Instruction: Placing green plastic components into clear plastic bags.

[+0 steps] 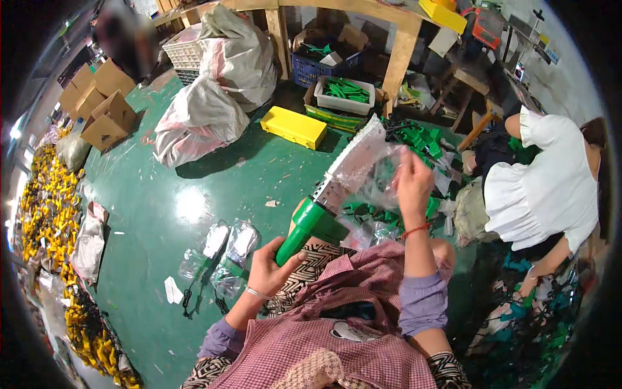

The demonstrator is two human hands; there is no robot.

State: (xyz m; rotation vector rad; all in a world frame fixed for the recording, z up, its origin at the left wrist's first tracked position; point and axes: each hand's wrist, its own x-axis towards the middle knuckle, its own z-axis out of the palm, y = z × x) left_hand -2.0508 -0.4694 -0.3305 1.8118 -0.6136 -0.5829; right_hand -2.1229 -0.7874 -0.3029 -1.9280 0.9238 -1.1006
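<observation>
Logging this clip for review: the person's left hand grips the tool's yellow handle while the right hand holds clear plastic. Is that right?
Not quite: the handle is green, not yellow, as the head view shows. The left hand does grip it, and the right hand does hold clear plastic.

The left hand (271, 269) hides part of the green tool (312, 222); a far person (122, 40) is blurred.

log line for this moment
left hand: gripping green-handled tool | right hand: holding clear plastic bag | floor: bagged items at left
</observation>
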